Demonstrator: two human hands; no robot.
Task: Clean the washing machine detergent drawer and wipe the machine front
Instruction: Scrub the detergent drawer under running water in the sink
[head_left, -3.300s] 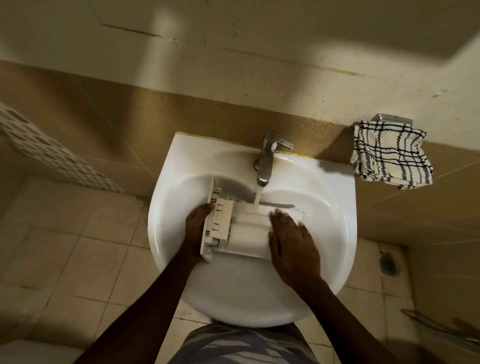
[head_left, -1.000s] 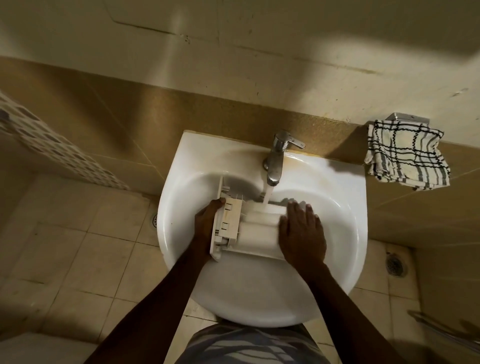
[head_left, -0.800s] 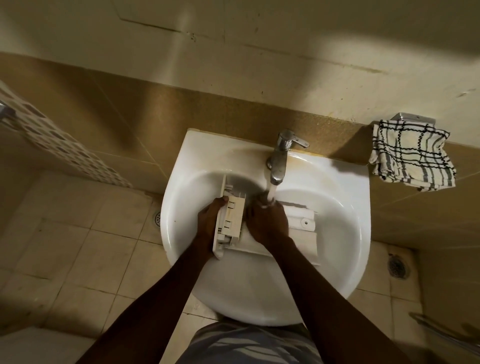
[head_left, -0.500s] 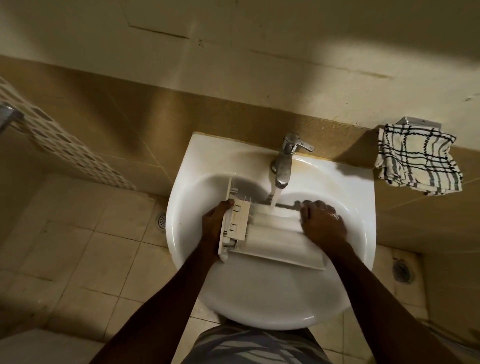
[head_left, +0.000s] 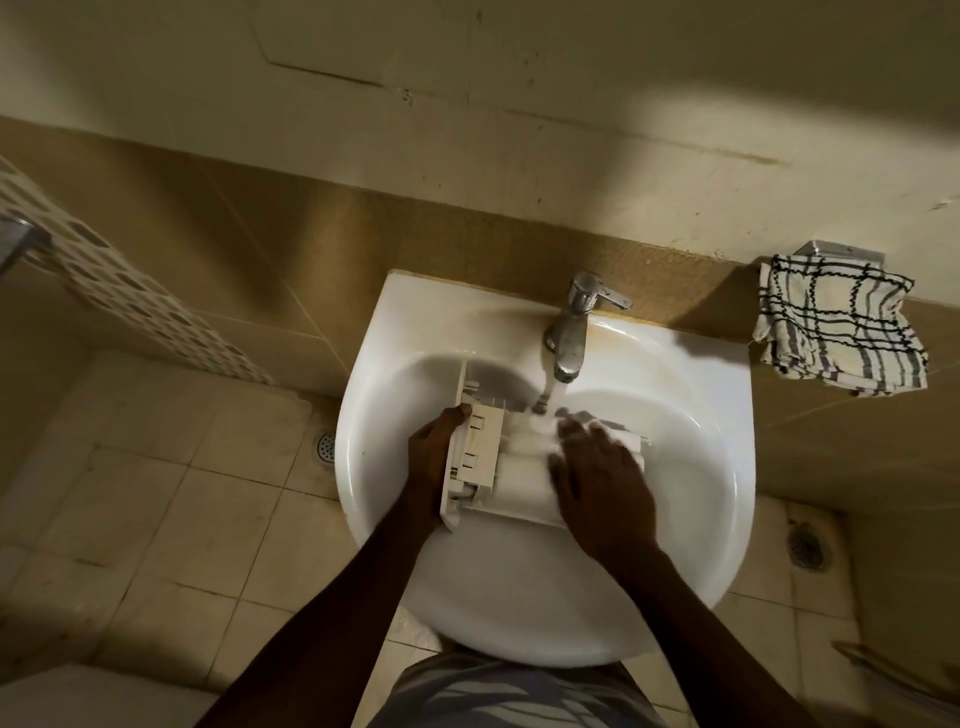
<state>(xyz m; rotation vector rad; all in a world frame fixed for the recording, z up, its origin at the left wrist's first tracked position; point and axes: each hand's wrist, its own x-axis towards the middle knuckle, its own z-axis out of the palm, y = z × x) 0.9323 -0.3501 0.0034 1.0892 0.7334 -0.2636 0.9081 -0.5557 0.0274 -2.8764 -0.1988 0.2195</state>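
Fingers (head_left: 574, 434) blur over white plastic drawer (head_left: 488, 457), water-streamed.

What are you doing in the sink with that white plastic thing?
That's the washing machine's detergent drawer, being rinsed in the sink under the running tap. The left hand grips its end, and the right hand lies flat on top, rubbing it. A checked cloth hangs on the wall nearby, not in use yet.

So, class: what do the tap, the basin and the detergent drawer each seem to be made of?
Tap: metal, probably chromed; it has a silvery, mirror-like shine.
Basin: likely glazed ceramic; it is glossy white with soft highlights.
Detergent drawer: apparently moulded plastic, matt off-white, with thin walls and clip slots.
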